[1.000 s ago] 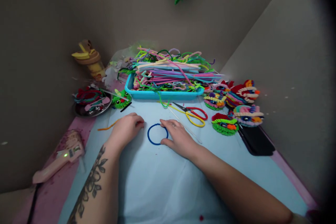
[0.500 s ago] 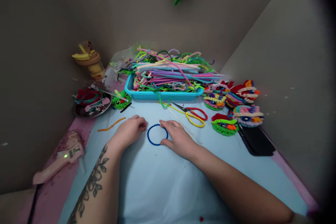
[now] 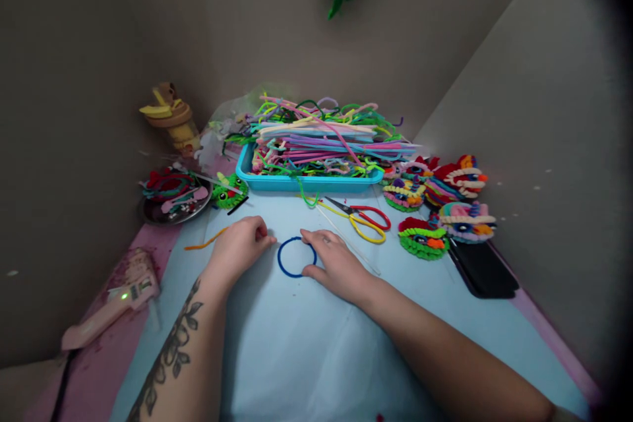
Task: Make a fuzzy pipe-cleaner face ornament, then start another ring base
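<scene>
A thin blue pipe-cleaner ring (image 3: 279, 266) lies on the light blue table cover. My right hand (image 3: 339, 264) holds the ring at its right side, with the thumb and index finger spread apart along its edge. Just left of the ring, apart from it, is my left hand (image 3: 242, 244). Its fingers are curled, and thumb and fingertip meet in a pinch; whatever may be between them is too small to make out. An orange pipe cleaner (image 3: 200, 244) lies partly behind my left wrist.
A blue tray (image 3: 311, 183) heaped with pipe cleaners stands behind. Scissors (image 3: 366, 221) and a thin white stick (image 3: 356, 252) lie beyond my right hand. Fuzzy bird-like pieces (image 3: 422, 241) and a black phone (image 3: 484, 270) are at right, a glue gun (image 3: 113, 303) and metal dish (image 3: 175, 214) at left.
My left hand's fingertips have uncurled slightly toward the ring, and the wrist now covers more of the orange pipe cleaner. My right hand stays at the ring. The view has tilted slightly.
</scene>
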A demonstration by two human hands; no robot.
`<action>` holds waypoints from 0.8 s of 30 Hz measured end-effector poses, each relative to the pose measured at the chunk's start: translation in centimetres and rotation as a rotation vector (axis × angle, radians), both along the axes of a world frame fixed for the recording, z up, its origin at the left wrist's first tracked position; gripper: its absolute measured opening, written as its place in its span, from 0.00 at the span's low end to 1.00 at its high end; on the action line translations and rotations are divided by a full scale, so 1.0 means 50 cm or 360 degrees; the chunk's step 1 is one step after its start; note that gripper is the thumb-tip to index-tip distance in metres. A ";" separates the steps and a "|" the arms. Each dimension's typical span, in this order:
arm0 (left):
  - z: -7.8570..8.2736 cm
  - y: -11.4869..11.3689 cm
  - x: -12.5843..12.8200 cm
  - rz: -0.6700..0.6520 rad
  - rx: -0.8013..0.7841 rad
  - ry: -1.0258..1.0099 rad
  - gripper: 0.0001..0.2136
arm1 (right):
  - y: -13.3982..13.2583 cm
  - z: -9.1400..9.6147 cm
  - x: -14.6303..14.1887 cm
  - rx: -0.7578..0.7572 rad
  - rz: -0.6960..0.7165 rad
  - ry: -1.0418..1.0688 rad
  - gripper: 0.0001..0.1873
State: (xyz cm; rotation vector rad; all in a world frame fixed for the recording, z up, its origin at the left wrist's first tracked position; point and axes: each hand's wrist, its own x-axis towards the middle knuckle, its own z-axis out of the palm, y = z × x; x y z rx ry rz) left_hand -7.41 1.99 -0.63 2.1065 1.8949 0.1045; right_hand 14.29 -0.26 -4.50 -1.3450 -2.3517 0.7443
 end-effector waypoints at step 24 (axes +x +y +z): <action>-0.019 -0.003 0.020 -0.0205 -0.0084 0.0271 0.11 | -0.001 -0.013 0.007 0.0028 0.0013 0.0004 0.35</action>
